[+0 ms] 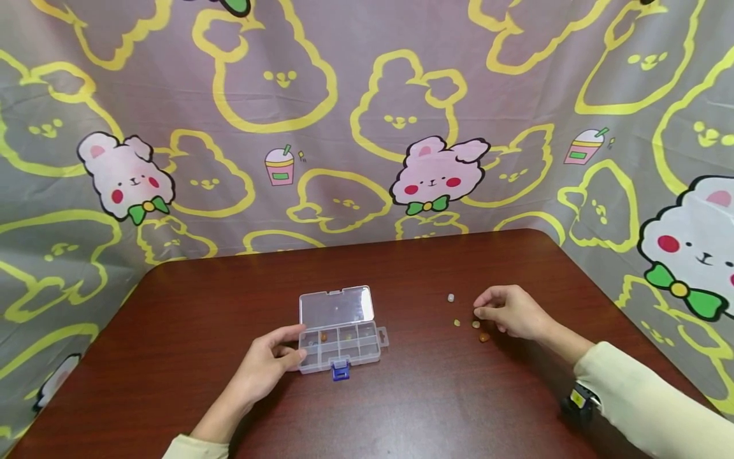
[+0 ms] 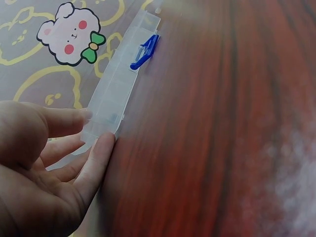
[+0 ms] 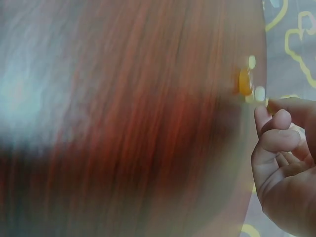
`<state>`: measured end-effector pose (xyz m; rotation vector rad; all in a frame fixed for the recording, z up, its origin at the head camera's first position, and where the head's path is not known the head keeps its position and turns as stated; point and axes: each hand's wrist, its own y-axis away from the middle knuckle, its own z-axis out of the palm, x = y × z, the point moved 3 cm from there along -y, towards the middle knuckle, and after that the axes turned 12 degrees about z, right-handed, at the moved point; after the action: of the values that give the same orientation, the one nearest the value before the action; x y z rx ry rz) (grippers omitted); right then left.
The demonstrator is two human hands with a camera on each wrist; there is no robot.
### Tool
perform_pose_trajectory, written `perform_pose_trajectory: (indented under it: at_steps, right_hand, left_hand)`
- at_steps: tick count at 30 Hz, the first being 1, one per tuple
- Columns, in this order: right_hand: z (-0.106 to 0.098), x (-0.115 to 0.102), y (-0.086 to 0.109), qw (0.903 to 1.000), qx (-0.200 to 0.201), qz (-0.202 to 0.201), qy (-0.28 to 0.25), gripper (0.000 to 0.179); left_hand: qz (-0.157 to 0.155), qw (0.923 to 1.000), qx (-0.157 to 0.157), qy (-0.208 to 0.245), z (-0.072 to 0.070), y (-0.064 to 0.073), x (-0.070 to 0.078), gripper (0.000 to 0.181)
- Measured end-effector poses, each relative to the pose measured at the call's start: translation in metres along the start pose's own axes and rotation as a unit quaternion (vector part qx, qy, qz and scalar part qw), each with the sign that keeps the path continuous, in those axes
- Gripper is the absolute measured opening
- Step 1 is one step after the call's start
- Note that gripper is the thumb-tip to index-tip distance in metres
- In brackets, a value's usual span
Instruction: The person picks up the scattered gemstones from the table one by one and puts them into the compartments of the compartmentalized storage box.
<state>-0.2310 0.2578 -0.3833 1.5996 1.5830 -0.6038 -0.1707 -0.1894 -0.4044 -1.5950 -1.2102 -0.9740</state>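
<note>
A clear plastic compartment box (image 1: 339, 348) stands on the table with its lid (image 1: 336, 307) raised at the back and a blue latch (image 1: 341, 370) at the front. My left hand (image 1: 269, 358) grips its left end between thumb and fingers, as the left wrist view also shows. An orange bead (image 1: 323, 336) lies in a rear compartment. My right hand (image 1: 511, 312) is at the right, thumb and forefinger together at a tiny yellowish bead (image 3: 267, 102), mostly hidden by the fingertips. Nearby lie a white bead (image 1: 450, 298), a yellow bead (image 1: 457, 322), a yellowish bead (image 1: 476, 324) and an orange bead (image 1: 483, 338).
The dark reddish wooden table (image 1: 413, 395) reaches back to a grey patterned cloth (image 1: 355, 115) that hangs behind it and along both sides. A hanging tab (image 1: 383, 336) sticks out from the box's right end. A dark wrist strap (image 1: 580, 401) sits at the right sleeve.
</note>
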Motion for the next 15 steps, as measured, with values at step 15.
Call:
perform_pose_trajectory:
  at_steps: [15]
  right_hand:
    - [0.031,-0.026,0.002,0.9973,-0.053,-0.017,-0.046,0.009]
  left_hand:
    - [-0.002,1.0000,-0.001,0.000,0.001,0.000,0.002,0.043]
